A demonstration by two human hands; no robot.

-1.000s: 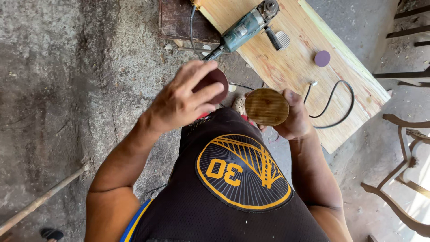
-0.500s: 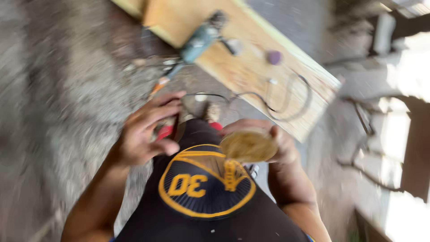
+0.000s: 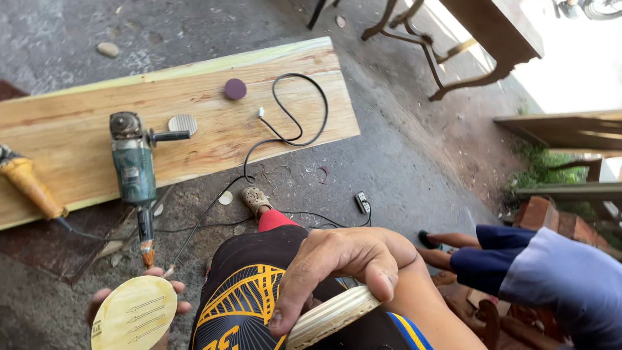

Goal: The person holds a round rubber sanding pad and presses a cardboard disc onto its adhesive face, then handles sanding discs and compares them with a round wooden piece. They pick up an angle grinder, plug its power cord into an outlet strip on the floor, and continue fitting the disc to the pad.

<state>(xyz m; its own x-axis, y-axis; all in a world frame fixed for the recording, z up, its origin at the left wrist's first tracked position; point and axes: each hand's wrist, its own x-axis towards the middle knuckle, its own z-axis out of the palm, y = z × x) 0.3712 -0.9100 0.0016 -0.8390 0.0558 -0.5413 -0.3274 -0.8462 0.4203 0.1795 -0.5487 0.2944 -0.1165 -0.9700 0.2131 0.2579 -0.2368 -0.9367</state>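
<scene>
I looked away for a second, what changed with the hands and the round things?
The left hand moved away to the side, now showing a yellow disc. The right hand turned its wooden disc edge-on. The grinder stayed on the plank.

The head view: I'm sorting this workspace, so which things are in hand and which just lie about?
In hand:
- pale round sanding disc, held by the left hand
- round layered plywood disc, gripped edge-on by the right hand

Lying about:
- teal angle grinder on the long wooden plank
- small purple disc
- black cable
- yellow-handled tool
</scene>
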